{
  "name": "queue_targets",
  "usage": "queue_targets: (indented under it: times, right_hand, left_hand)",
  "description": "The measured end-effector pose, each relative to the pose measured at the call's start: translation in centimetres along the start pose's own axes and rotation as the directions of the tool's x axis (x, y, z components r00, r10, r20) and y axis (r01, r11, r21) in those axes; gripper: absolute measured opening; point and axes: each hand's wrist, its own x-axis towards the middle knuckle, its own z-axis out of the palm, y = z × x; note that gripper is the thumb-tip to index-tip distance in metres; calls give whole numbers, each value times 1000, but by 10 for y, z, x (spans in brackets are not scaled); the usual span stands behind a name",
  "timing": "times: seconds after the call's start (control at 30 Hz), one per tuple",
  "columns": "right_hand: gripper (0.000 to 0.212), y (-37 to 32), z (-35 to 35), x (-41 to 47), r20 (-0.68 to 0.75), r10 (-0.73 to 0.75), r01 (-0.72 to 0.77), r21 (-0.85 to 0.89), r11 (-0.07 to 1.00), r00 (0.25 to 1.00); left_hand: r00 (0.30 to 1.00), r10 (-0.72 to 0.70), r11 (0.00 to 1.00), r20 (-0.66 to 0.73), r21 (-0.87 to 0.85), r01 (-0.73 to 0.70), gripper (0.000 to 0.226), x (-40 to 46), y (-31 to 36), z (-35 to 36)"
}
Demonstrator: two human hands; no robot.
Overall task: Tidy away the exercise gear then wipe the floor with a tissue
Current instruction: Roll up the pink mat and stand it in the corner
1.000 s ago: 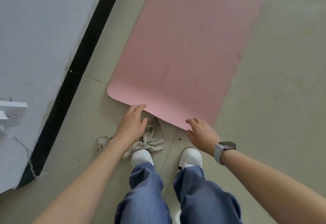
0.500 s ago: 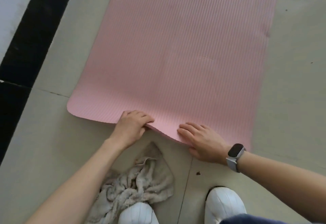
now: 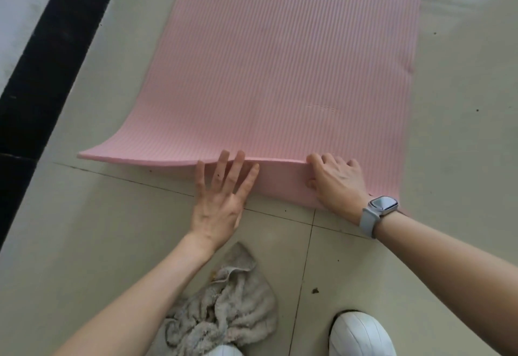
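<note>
The ribbed pink foam mat [image 3: 280, 75] has its near edge lifted. The left hand [image 3: 221, 201] presses it with straight fingers; the right hand [image 3: 336, 179], at 3 o'clock, curls round it.

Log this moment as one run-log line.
step: starting mat roll | pink mat: near edge lifted, folding over | left hand: fingers straight, pressing fold | right hand: gripping edge | rag: on floor

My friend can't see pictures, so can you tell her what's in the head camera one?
Two bare hands start folding up the near end of a pink exercise mat on a tiled floor: the left hand presses it with straight fingers, and the right hand, wearing a watch, grips the raised edge. A crumpled beige towel lies by white shoes.
</note>
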Motion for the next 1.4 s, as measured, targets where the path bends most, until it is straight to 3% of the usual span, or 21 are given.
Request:
queue_targets:
  times: [0.1,0.2,0.33,0.43,0.5,0.6,0.7,0.8,0.87,0.93,1.0,1.07,1.13,1.27,1.4]
  right_hand:
    - [53,-2,10,1,-120,-16,1,-122,992,993]
    - [61,-8,20,-4,-304,-149,89,-203,975,941]
    - [61,-12,41,-24,-247,-205,128,-293,948,947]
    - [91,-9,50,-28,-93,-157,124,-290,949,983]
    - [101,-6,53,-21,-38,-136,120,-275,954,990]
    - [88,0,53,-6,-29,-100,91,-219,971,995]
    - [63,3,46,-5,-46,-132,126,-125,984,990]
    - [42,5,27,-12,-38,-129,133,125,983,991]
    - [37,11,12,-8,-51,-109,118,235,965,993]
    - [34,20,-1,4,15,-103,94,283,954,995]
    - [32,27,-13,18,137,-94,43,336,941,986]
    - [28,33,-18,34,236,-105,-2,414,910,966]
    - [27,36,-23,46,318,-121,-37,449,893,940]
    - [38,35,-23,53,467,-89,-98,362,927,880]
    - [50,32,-27,57,520,-3,-153,256,954,854]
  left_hand:
    - [982,-68,998,178,18,66,131,13,-1,2]
    - [940,-93,995,328,2,98,112,33,-2,-1]
    - [900,-50,992,433,-86,97,81,47,-6,1]
    - [891,-36,993,453,-84,83,80,51,-6,7]
    - [929,-12,999,370,-40,29,85,52,-8,12]
    - [982,44,999,182,-12,-42,73,53,-16,23]
    - [990,88,995,110,-50,-83,47,57,-21,19]
    - [996,66,995,68,-77,-61,42,61,-20,11]
    - [995,56,997,78,-64,-51,40,67,-23,-2]
    - [975,46,990,217,-137,-16,37,79,-30,-18]
    - [915,15,970,404,-229,85,46,95,-38,-26]
    - [896,24,974,443,-211,78,56,107,-39,-32]
    - [927,8,993,375,-108,36,64,107,-35,-28]
    - [992,95,995,77,14,-97,80,73,-14,-8]
    - [973,51,993,227,88,-72,113,64,-8,-7]
